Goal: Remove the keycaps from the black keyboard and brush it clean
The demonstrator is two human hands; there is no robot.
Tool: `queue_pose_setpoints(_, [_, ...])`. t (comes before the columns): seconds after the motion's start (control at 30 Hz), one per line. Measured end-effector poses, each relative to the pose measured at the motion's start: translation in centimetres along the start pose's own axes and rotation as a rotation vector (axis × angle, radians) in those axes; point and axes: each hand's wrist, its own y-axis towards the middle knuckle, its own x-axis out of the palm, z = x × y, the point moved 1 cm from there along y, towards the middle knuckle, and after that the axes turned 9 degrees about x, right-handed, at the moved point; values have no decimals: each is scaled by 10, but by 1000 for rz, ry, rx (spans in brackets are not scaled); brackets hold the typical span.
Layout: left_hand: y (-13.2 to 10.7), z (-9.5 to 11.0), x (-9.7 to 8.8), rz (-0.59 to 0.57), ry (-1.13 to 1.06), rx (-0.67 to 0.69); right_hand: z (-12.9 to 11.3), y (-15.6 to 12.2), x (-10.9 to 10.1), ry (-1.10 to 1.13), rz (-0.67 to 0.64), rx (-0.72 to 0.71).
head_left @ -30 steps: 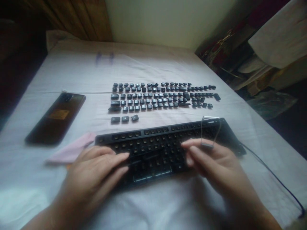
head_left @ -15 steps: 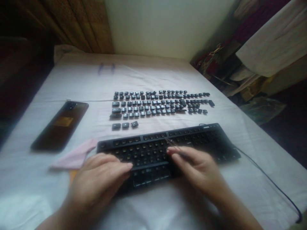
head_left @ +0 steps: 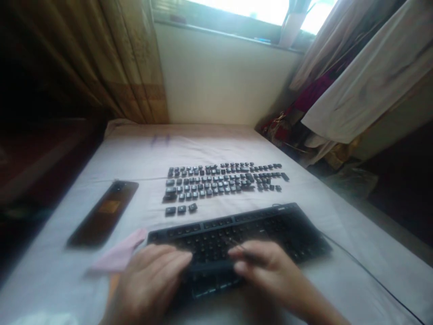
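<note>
A black computer keyboard [head_left: 216,268] lies at a slant on the white sheet, its key sockets bare of caps. My left hand [head_left: 152,275] is closed over its front left corner, thumb reaching onto the keyboard; the undersides of the fingers are hidden. Above the middle of the keyboard, my right hand [head_left: 260,262] pinches a thin, dark pointed tool [head_left: 237,244], its tip angled up and left over the sockets. Blur hides the tool's exact kind. Behind the keyboard, loose black keycaps [head_left: 209,183] lie in several rows, with three keycaps [head_left: 181,209] in a nearer group.
A dark smartphone [head_left: 106,212] lies face down at the left. Between it and my left hand is a folded pink cloth [head_left: 118,256]. The keyboard's cable [head_left: 365,271] trails to the right. Curtains [head_left: 125,58] and hanging clothes [head_left: 355,85] flank the pale wall [head_left: 216,76].
The camera has tilted up, so a window shows and everything sits lower in view. The tool's tip has shifted slightly left over the keyboard. Both hands keep their holds.
</note>
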Motion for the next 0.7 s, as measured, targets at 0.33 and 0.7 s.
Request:
queue_pose_setpoints(0.33, [-14, -6, 5, -94, 139, -56, 7, 76, -47, -285, 367, -340])
queue_pose_setpoints(0.7, [-16, -9, 6, -114, 72, -73, 28, 110, -40, -422, 302, -333])
